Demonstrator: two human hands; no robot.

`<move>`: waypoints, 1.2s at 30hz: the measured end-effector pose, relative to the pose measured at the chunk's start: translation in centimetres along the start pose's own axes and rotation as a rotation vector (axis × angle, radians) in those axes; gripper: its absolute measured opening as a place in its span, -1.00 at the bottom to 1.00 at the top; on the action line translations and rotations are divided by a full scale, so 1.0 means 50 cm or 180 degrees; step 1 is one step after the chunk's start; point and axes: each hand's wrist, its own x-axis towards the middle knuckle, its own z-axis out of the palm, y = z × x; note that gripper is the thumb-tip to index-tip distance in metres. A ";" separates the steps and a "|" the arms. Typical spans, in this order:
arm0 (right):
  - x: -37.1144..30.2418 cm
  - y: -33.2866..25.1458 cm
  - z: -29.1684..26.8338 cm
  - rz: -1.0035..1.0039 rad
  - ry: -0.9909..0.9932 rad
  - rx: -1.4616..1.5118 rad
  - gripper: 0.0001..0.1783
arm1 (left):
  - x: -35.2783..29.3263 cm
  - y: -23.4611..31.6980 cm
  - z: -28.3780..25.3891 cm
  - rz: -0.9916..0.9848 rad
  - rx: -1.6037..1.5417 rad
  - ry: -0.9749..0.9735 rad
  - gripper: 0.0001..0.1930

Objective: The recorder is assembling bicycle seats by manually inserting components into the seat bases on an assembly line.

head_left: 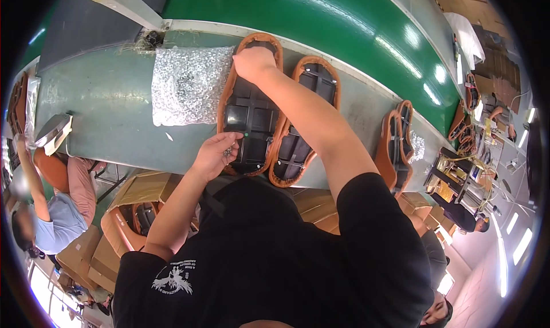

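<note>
1. Left grip [214, 155] of mine is pinched together on small metal pieces [228, 152]; I cannot tell how far my right grip [255, 63] closes at the padded panel's [246, 113] top end.
2. That panel lies black side up on the surface [109, 87], upper centre.
3. I judge the work partway: brown edging wraps the rim, but metal pieces sit loose in my fingers.
4. Lower left, an open carton [156, 186] holds a similar brown-and-black piece [146, 214].
</note>
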 end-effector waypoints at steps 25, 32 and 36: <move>-0.018 -0.003 -0.048 0.0158 -0.0217 0.0028 -0.70 | -0.010 0.029 0.006 -0.0095 0.0209 0.0212 -0.72; -0.067 0.000 -0.007 0.0349 -0.0221 0.0032 -0.62 | 0.001 0.034 0.008 -0.0074 0.0186 0.0202 -0.71; -0.173 -0.046 -0.028 0.0275 0.0928 0.0834 -0.71 | 0.003 0.043 0.024 -0.0001 0.0122 0.0250 -0.71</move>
